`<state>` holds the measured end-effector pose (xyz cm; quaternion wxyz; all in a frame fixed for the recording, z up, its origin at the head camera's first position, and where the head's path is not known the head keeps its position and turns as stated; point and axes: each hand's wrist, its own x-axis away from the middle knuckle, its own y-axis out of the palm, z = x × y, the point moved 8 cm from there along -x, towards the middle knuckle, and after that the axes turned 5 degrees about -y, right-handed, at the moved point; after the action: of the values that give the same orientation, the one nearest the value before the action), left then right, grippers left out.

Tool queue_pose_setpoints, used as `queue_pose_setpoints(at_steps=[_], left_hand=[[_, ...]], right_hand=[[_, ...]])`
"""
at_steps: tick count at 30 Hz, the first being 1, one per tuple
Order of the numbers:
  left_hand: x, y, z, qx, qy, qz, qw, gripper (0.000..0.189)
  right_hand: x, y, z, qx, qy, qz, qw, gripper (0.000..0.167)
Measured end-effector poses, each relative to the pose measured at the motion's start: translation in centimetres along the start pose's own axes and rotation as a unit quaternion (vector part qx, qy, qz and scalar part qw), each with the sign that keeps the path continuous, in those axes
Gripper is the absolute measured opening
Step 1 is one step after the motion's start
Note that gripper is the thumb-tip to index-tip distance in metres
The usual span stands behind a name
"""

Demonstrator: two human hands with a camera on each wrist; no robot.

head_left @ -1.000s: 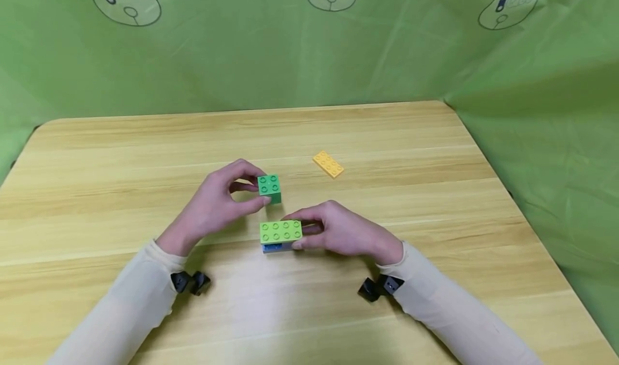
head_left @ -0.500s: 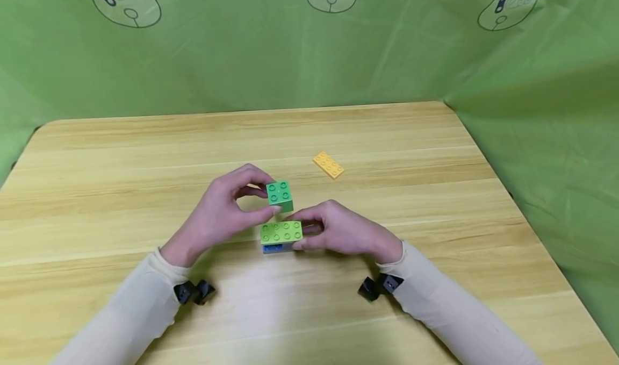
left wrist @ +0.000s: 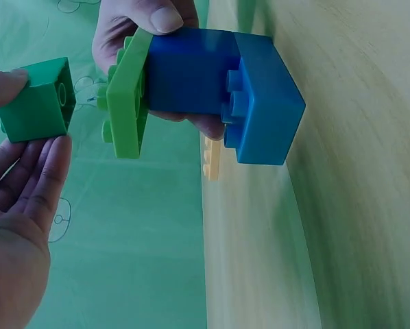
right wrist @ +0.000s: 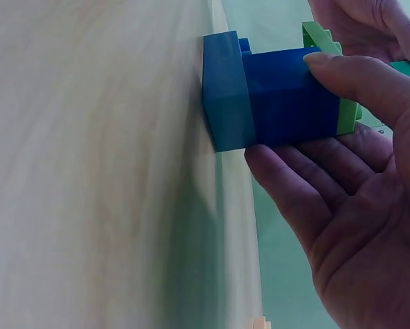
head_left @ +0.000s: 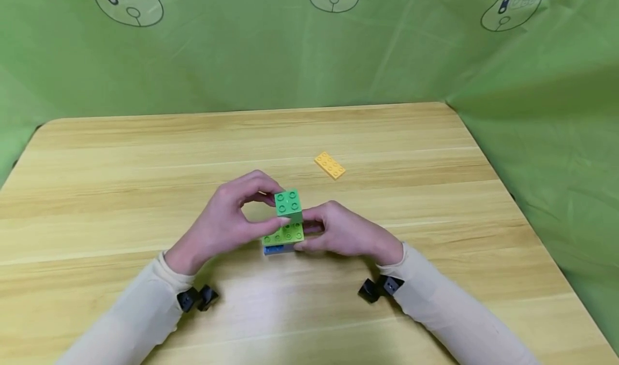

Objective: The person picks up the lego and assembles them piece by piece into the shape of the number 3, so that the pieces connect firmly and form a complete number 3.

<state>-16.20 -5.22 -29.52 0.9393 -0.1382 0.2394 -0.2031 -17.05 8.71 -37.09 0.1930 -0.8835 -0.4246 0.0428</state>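
In the head view my left hand [head_left: 227, 217] pinches a green square building brick [head_left: 288, 201] between thumb and fingers. Seen from the left wrist, that brick hangs apart from the studs of a lime plate [left wrist: 128, 103]. The plate tops a stack: under it is a dark blue brick [left wrist: 191, 72], and at the bottom a longer blue brick [left wrist: 270, 103] on the table. My right hand [head_left: 350, 230] holds the stack from the right; in the right wrist view its thumb and fingers grip the dark blue brick [right wrist: 291, 96]. Bare studs show on one side of the bottom brick.
An orange flat plate [head_left: 330, 165] with studs lies farther back on the wooden table [head_left: 145, 155]. Green cloth [head_left: 232, 48] printed with cartoon faces hangs behind the table and along its right side.
My left hand has carried the green brick rightward and nearer, from behind the stack to over the right part of the lime plate. The right hand and stack have stayed in place.
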Motion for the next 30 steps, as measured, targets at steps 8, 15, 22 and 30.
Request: queue_pose_setpoints(at_steps=[8, 15, 22, 30], left_hand=[[0.3, 0.6, -0.1, -0.001, 0.005, -0.010, 0.9999, 0.032], [0.4, 1.1, -0.3, -0.012, 0.007, -0.021, 0.9997, 0.031], [0.5, 1.4, -0.2, -0.014, 0.015, -0.034, 0.9992, 0.029], [0.7, 1.8, -0.5, -0.029, 0.018, -0.048, 0.9983, 0.029]], right_hand=[[0.0, -0.1, 0.2, 0.017, 0.014, -0.001, 0.9998, 0.032], [0.0, -0.1, 0.2, 0.006, 0.004, 0.004, 1.0000, 0.031], [0.0, 0.0, 0.2, -0.012, 0.007, 0.005, 0.9999, 0.031], [0.0, 0.0, 0.4, -0.015, -0.001, 0.007, 0.9999, 0.030]])
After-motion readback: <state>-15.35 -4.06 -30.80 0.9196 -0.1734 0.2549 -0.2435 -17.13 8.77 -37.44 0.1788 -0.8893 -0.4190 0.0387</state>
